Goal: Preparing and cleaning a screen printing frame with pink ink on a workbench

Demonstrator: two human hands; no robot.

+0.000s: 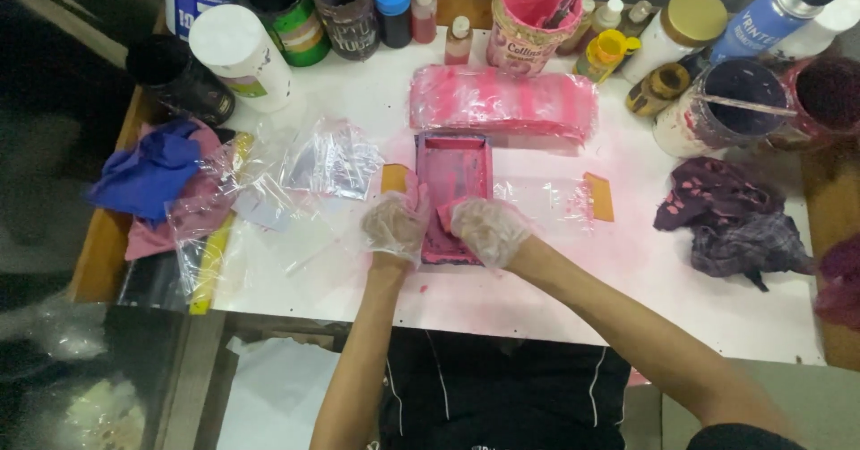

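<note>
surroundings: white table [537, 298] w/ pink stains; pink-smeared plastic-wrapped block [502, 102] lies just behind the pink tray [452, 171]; pink tub [528, 16] w/ a stick in it further back, among small bottles & jars
left side: white canister [240, 54], dark cup [179, 78], blue cloth [148, 174] on a pink rag, crumpled clear plastic sheets [327, 159] near the tray
right side: dark jar [717, 105] w/ a stick across its mouth, blue spray can [775, 16], dark stained rag [730, 217], orange scraper [600, 197] on clear film
in the way: both hands cover the tray's near end; nothing else between hands & tray
hidden/unclear: near rim of tray under the hands; an orange piece [395, 178] peeks out behind the left hand, can't tell if it's held; right fingertips not readable through glove; table's right edge cut off
left hand [395, 224]: clear thin glove, fingers curled, pressed on tray's left near corner, seems to grip the edge
right hand [488, 229]: clear glove, fingers bent down onto tray's near right part, touching it; grasp can't be told
arms: both bare forearms reach fwd from bottom of view, right one coming in slantwise
tray pos: centre of table, long side running away from the person, pink inside & out
</note>
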